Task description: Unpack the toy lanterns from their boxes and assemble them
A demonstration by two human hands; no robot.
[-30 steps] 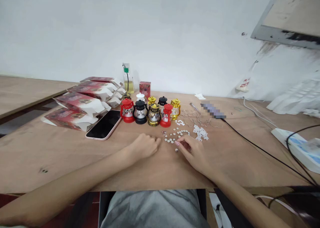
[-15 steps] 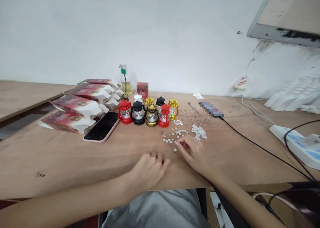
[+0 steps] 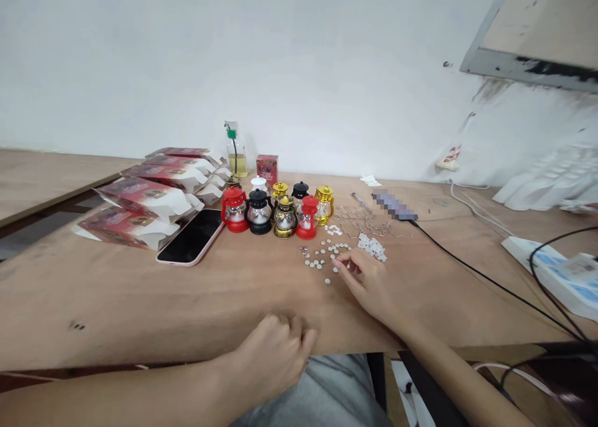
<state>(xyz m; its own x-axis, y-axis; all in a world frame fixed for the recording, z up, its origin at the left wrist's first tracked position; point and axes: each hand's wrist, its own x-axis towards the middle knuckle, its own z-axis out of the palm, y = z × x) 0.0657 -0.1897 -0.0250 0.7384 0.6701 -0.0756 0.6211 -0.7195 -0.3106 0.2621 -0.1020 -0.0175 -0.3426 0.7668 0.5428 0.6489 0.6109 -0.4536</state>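
Note:
My left hand (image 3: 280, 346) is curled at the table's front edge, its fingers folded under; what lies inside is hidden. Over the small round button cells (image 3: 313, 264), my right hand (image 3: 364, 280) has thumb and forefinger brought together. A single button cell (image 3: 335, 270) lies just under those fingertips; whether anything is pinched between them is too small to tell. Another button cell (image 3: 327, 281) lies apart, closer to me. Behind the cells stand several miniature lanterns, among them a red lantern (image 3: 307, 218), a black lantern (image 3: 259, 213) and a gold lantern (image 3: 324, 206).
Small white plastic pieces (image 3: 372, 247) lie beyond my right hand, with thin wires (image 3: 357, 220) and a screwdriver (image 3: 360, 201) behind. A phone (image 3: 190, 238) and printed boxes (image 3: 140, 196) are at left. A cable (image 3: 486, 278) crosses to a power strip (image 3: 551, 274).
My left hand has drawn back toward the table edge, still curled. The right hand has shifted slightly right and away from me; a button cell now shows beneath its fingertips.

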